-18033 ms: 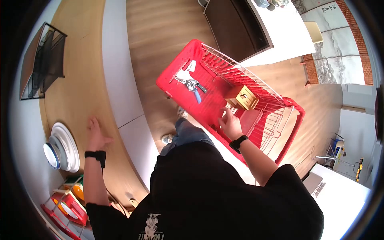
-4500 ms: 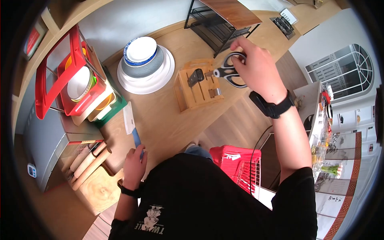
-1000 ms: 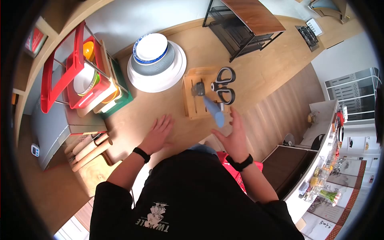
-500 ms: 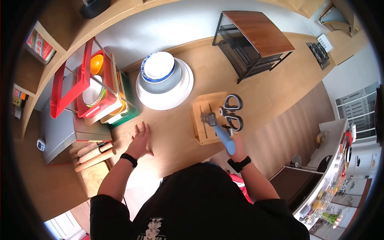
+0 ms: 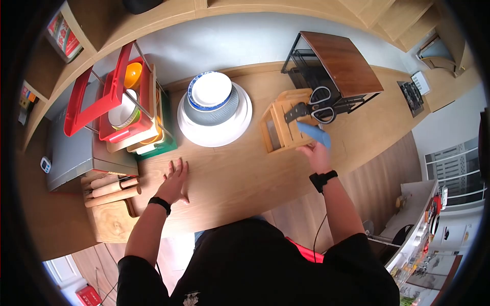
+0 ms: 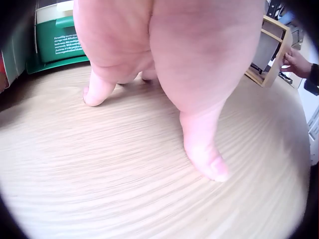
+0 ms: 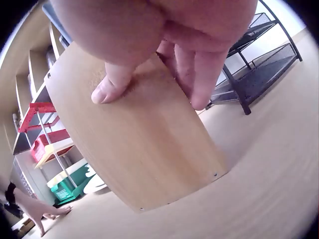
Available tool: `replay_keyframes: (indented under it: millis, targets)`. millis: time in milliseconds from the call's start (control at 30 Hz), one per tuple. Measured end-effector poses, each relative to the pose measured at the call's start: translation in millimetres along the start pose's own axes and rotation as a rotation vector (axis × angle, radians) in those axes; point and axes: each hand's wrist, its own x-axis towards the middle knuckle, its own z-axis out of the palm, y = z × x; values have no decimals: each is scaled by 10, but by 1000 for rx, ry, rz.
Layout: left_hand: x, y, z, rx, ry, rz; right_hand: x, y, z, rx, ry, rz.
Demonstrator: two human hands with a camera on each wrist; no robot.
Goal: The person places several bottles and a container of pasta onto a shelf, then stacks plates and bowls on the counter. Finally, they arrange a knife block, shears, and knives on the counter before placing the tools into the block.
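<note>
My right hand (image 5: pixel 319 157) grips the wooden knife block (image 5: pixel 280 118) by its near side. In the right wrist view, its thumb lies on the block's flat panel (image 7: pixel 144 139) and the other fingers go round the edge. Scissors (image 5: pixel 315 107) with black-and-grey loops, a blue-handled knife (image 5: pixel 314 133) and a black handle (image 5: pixel 296 112) stick out of the block. My left hand (image 5: pixel 174 182) rests on the wooden counter (image 5: pixel 224 178), fingers spread and fingertips down, holding nothing; the left wrist view shows its thumb (image 6: pixel 204 154) touching the wood.
Behind the block stands a black mesh rack (image 5: pixel 352 66) with a brown top. Stacked plates and bowls (image 5: pixel 214 135) sit left of it. Further left are a red-and-green tiered holder (image 5: pixel 109 104), rolling pins (image 5: pixel 115 194) and a wooden board (image 5: pixel 115 224). Shelves run overhead.
The block, once in the red cart, now carries the scissors and blue-handled knife earlier held in my hands. My right hand has just taken hold of it, and it has shifted toward the rack.
</note>
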Motion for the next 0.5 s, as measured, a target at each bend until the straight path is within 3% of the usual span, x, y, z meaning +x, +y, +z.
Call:
replay_keyframes:
  millis: [133, 267, 433, 500]
  targets:
    - [-2, -17, 13, 8, -7, 1, 300, -261, -14, -152, 23, 2]
    - [-19, 33, -38, 6, -17, -5, 394, -151, 9, -165, 80, -24]
    - [35, -42, 40, -42, -9, -6, 23, -245, 513, -276, 458, -75]
    - [10, -22, 40, -46, -11, -4, -60, -257, 774, -334, 486, -76]
